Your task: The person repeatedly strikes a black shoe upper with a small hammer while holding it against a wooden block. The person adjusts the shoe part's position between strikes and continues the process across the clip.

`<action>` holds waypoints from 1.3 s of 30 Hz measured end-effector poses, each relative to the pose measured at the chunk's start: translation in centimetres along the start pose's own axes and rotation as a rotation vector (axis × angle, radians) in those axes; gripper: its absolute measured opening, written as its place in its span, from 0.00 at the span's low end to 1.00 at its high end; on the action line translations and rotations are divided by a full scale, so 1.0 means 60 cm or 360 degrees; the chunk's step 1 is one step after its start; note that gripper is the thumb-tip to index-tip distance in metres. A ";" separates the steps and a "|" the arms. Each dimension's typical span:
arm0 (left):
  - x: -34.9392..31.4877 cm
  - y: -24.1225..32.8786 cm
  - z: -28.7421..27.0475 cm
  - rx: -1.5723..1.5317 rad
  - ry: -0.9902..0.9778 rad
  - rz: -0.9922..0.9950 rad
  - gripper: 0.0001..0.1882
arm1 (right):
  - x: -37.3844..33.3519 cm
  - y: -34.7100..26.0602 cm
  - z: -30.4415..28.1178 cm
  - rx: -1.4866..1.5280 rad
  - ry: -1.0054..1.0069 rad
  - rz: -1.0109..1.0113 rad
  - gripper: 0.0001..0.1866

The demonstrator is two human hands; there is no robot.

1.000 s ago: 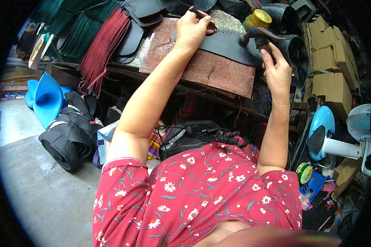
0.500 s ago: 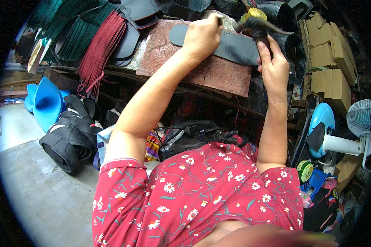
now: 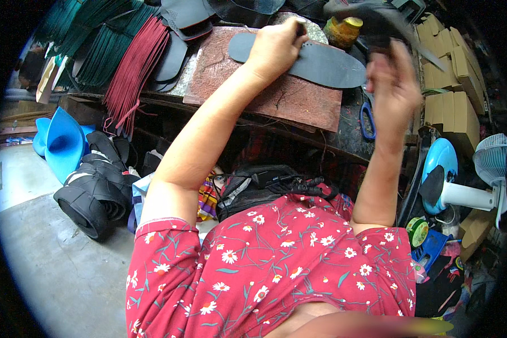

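Note:
A dark grey shoe-sole-shaped piece lies on a worn reddish-brown board on the workbench. A short row of small holes shows in it beside my left hand. That hand is closed round a short punch-like tool, whose top end shows above the fist; its lower end is hidden. My right hand, smeared by motion, is raised to the right of the sole piece. It grips a dark hammer, also blurred, lifted over the bench's right side.
Blue-handled scissors lie on the bench's right. Behind stands a yellow-topped container. Bundles of red cords and green cords hang at the left, beside stacked dark sole pieces. Cardboard boxes and a fan are at the right.
My right hand has swung the hammer up and to the right, away from the punch-like tool, uncovering the sole piece's right end and the scissors. My left hand has barely moved.

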State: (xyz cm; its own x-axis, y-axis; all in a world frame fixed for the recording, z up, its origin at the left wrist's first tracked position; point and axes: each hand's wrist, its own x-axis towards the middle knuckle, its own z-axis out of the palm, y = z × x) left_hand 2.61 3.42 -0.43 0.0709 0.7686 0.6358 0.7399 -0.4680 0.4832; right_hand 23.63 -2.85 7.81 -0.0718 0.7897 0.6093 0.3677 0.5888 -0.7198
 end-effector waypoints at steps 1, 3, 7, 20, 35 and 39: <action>-0.002 0.008 0.003 0.0165 0.0027 0.0128 0.10 | -0.001 0.020 0.009 -0.0395 -0.0135 0.0140 0.21; -0.003 0.013 0.003 0.0065 0.0035 -0.0001 0.10 | -0.005 0.059 0.021 -0.0484 -0.0204 0.0536 0.23; 0.001 -0.005 0.001 -0.0395 0.0094 -0.0454 0.08 | -0.013 0.100 0.024 -0.0926 -0.0314 0.0457 0.24; -0.018 -0.052 -0.012 -0.1069 0.0137 -0.0690 0.07 | -0.002 0.086 0.010 -0.0730 -0.0283 0.0561 0.25; -0.008 0.004 -0.012 0.0125 0.0099 -0.0236 0.09 | -0.017 0.068 0.008 -0.0605 -0.0237 0.0575 0.22; -0.008 -0.031 -0.004 -0.1284 0.0286 -0.0901 0.05 | -0.016 0.081 -0.001 -0.0568 -0.0131 0.0506 0.23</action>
State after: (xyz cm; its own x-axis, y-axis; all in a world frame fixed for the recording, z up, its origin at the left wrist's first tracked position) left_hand 1.01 3.81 -1.48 -0.3031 0.9235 0.2351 -0.0465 -0.2608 0.9643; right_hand 25.56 -0.75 3.77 0.0280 0.9405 0.3387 0.6772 0.2314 -0.6985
